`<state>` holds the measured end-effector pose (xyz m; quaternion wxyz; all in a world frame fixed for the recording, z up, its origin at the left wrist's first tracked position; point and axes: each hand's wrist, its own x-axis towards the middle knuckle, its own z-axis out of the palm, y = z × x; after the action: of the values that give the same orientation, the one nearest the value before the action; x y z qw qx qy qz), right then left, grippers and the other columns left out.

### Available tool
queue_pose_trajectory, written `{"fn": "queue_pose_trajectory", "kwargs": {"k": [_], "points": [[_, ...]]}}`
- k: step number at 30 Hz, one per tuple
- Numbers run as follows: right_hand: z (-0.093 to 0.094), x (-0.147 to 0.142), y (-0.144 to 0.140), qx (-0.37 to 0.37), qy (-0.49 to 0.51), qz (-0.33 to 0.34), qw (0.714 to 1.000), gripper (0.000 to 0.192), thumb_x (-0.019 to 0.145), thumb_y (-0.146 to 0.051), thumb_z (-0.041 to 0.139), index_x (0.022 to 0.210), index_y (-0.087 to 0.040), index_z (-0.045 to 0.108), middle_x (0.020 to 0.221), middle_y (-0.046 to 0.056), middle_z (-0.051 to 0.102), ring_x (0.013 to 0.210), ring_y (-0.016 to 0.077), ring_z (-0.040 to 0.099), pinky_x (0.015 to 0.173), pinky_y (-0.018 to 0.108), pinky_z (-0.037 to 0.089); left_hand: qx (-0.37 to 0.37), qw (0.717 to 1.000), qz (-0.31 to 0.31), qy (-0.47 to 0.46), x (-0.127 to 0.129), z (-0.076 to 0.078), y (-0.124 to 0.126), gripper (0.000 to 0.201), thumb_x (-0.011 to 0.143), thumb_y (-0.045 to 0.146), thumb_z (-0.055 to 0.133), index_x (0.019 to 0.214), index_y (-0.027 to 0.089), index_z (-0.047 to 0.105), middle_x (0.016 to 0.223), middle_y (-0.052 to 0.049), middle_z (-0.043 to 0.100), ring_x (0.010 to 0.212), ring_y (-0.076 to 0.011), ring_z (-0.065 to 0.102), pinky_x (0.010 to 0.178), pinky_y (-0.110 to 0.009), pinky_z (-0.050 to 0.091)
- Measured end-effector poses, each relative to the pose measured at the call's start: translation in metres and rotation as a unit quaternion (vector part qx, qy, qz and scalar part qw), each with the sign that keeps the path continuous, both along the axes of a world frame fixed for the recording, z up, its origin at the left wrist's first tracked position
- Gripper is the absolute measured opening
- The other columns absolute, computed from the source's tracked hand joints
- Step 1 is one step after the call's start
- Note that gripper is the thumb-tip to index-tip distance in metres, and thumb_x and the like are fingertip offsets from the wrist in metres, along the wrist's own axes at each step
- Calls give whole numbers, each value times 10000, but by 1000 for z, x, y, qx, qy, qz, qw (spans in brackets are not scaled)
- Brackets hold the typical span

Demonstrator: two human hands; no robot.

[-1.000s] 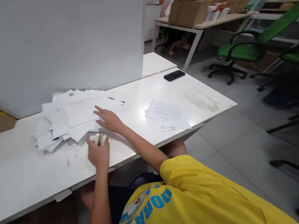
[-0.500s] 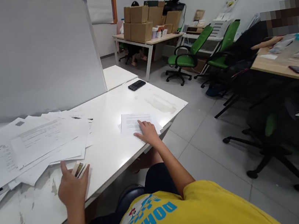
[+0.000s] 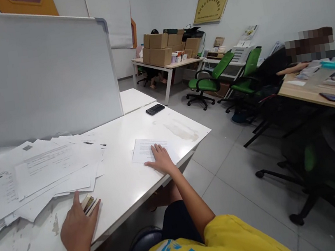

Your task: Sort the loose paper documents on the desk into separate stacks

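Observation:
My left hand [image 3: 77, 227] rests on the white table [image 3: 117, 178] at the lower left. Its fingers close around a small cream-coloured stapler [image 3: 89, 203] with a dark golden middle, partly hidden by the hand. My right hand [image 3: 160, 159] lies with fingers spread on a printed sheet of paper [image 3: 141, 150] near the table's right edge. The palm covers part of the sheet. A loose pile of printed papers [image 3: 48, 167] spreads over the left side, just beyond my left hand.
A black phone [image 3: 155, 109] lies at the table's far end. A whiteboard [image 3: 38, 73] stands along the back. Green chairs [image 3: 208, 83], a desk with cardboard boxes [image 3: 157, 56] and a seated person [image 3: 274, 64] at a wooden desk [image 3: 312, 87] are beyond.
The view has tilted upward, so the table appears lower and more of the wall shows. Both hands keep their grip and contact, with little visible movement on the table.

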<state>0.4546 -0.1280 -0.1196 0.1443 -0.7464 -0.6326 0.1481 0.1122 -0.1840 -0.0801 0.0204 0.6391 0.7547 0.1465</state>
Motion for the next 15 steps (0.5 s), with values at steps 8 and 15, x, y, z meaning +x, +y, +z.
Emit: {"fn": "queue_pose_trajectory", "kwargs": {"k": [8,15], "points": [[4,-13,-1,41,-18,-7,999,851,940,-517,580,1598,-84,258,1619,156,352,1504,348,305,1208,431,260,48,998,-42,-1,-9,-14,2,905,850,694,317,1537,105,341,1188,-194,680,1109,-386,636,870,-467,519],[-3,-22,-8,132,-44,-27,990,601,1016,-397,458,1554,-142,374,1299,133,683,1113,270,682,918,366,529,37,998,-42,-36,-15,-19,4,867,838,659,368,1518,121,381,1143,-176,690,1098,-376,635,867,-458,515]]}}
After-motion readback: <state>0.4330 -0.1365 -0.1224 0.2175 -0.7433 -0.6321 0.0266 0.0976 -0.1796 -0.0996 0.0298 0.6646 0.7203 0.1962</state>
